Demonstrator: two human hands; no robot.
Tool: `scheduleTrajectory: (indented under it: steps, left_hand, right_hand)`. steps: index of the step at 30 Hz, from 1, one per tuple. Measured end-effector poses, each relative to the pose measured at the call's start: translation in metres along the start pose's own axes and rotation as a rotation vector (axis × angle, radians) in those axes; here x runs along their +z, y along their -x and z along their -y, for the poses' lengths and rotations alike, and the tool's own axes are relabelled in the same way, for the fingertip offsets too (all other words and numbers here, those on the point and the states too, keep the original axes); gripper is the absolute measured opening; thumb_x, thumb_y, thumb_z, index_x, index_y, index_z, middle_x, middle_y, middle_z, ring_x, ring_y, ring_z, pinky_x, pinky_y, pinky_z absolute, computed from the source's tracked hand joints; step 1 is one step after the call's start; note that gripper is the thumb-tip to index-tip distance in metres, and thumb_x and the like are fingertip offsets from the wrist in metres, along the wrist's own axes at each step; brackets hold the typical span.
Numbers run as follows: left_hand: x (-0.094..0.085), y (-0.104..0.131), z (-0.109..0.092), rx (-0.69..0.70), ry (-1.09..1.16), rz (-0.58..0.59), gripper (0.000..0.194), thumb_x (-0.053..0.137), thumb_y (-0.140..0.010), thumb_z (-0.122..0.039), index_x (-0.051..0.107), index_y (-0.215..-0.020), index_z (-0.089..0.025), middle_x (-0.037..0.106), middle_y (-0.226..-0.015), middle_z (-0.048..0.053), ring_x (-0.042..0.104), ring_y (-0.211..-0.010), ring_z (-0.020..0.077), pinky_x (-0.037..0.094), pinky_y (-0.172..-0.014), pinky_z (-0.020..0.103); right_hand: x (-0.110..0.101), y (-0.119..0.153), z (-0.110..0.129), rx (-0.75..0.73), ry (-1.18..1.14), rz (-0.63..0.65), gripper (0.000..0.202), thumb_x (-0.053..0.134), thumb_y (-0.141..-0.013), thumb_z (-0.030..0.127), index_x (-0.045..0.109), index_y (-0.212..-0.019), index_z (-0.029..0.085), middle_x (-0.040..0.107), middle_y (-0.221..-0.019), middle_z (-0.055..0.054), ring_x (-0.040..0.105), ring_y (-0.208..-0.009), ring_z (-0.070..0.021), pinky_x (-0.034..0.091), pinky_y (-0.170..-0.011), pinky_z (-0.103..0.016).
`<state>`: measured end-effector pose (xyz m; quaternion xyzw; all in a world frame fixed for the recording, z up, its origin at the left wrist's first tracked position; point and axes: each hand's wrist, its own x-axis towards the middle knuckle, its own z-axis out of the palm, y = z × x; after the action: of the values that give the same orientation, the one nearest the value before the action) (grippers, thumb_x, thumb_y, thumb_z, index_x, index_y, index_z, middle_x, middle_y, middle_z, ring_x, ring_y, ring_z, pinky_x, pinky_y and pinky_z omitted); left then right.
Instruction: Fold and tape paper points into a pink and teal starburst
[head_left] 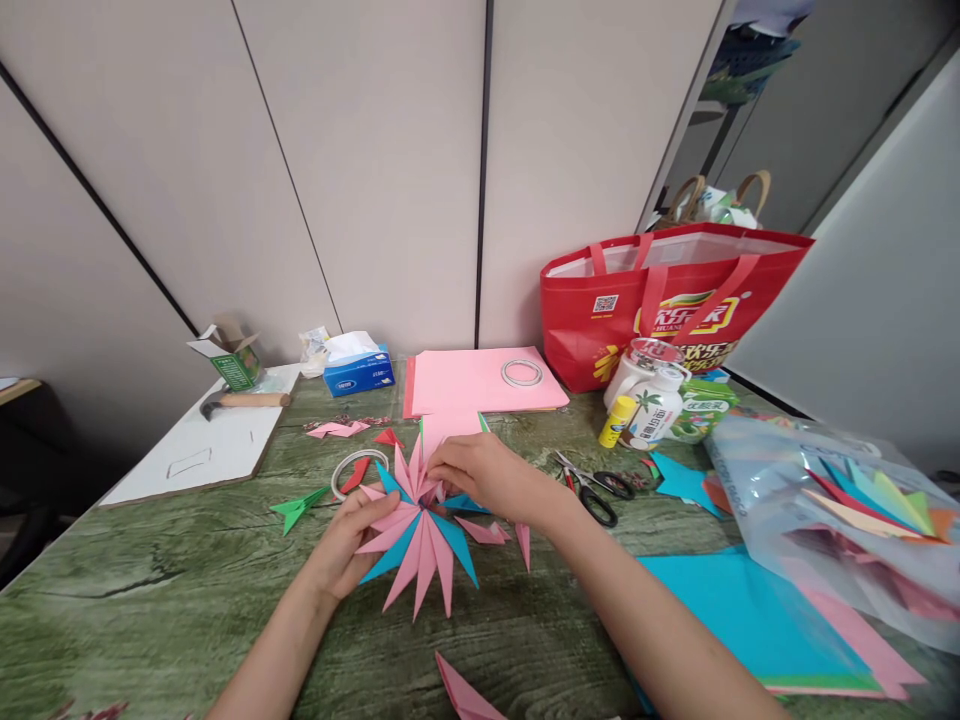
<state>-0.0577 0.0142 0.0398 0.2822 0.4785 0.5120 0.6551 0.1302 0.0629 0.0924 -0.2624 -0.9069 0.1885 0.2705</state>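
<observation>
A folded paper star [424,560] with pink and blue points is held up over the table between both hands. My left hand [349,535] grips its left side, thumb on top of the points. My right hand [480,470] is closed in a pinch at the star's upper right, close to its centre; the fingertips partly hide what they pinch. Loose pink folded pieces [484,531] lie just right of the star. A green folded piece [298,510] and a roll of white tape [360,472] lie to the left. Another pink folded piece [466,690] is at the front edge.
Black scissors [596,488], a glue stick [616,421] and a white jar [649,395] stand or lie at right, before a red bag [585,325]. Blue paper sheets [750,620] lie front right. A hammer [244,400] rests on a white board [187,460] at left. Pink sheets [457,380] lie behind.
</observation>
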Motion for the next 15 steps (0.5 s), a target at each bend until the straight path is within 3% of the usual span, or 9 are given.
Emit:
scheduleTrajectory:
  steps: [6,10,15]
  left_hand:
    - [0.0012,-0.0006,-0.001,0.006,-0.002,0.016,0.022,0.074,-0.053,-0.022,0.054,-0.053,-0.012,0.053,-0.045,-0.003,0.048,-0.04,0.0078,0.034,-0.042,0.018]
    - [0.0026,0.0002,-0.0006,0.015,0.002,0.027,0.024,0.074,-0.053,-0.021,0.052,-0.05,-0.013,0.051,-0.044,-0.004,0.044,-0.039,0.006,0.032,-0.041,0.017]
    - [0.004,0.0016,-0.0008,0.02,0.003,0.038,0.023,0.075,-0.053,-0.02,0.054,-0.053,-0.012,0.054,-0.046,-0.004,0.045,-0.041,0.0056,0.034,-0.042,0.016]
  right_hand:
    - [-0.0026,0.0038,-0.0029,-0.042,-0.068,0.018,0.019,0.045,-0.082,0.009,0.063,-0.085,0.015,0.065,-0.079,-0.003,0.056,-0.07,-0.0105,0.038,-0.066,-0.02]
    - [-0.0014,0.0033,-0.0018,-0.076,0.079,0.056,0.018,0.045,-0.082,0.011,0.062,-0.078,0.014,0.063,-0.076,-0.004,0.053,-0.069,-0.012,0.035,-0.062,-0.021]
    - [0.0016,0.0021,0.0038,0.009,0.268,0.089,0.017,0.043,-0.084,0.014,0.057,-0.074,0.011,0.058,-0.069,-0.005,0.048,-0.061,-0.0116,0.029,-0.055,-0.022]
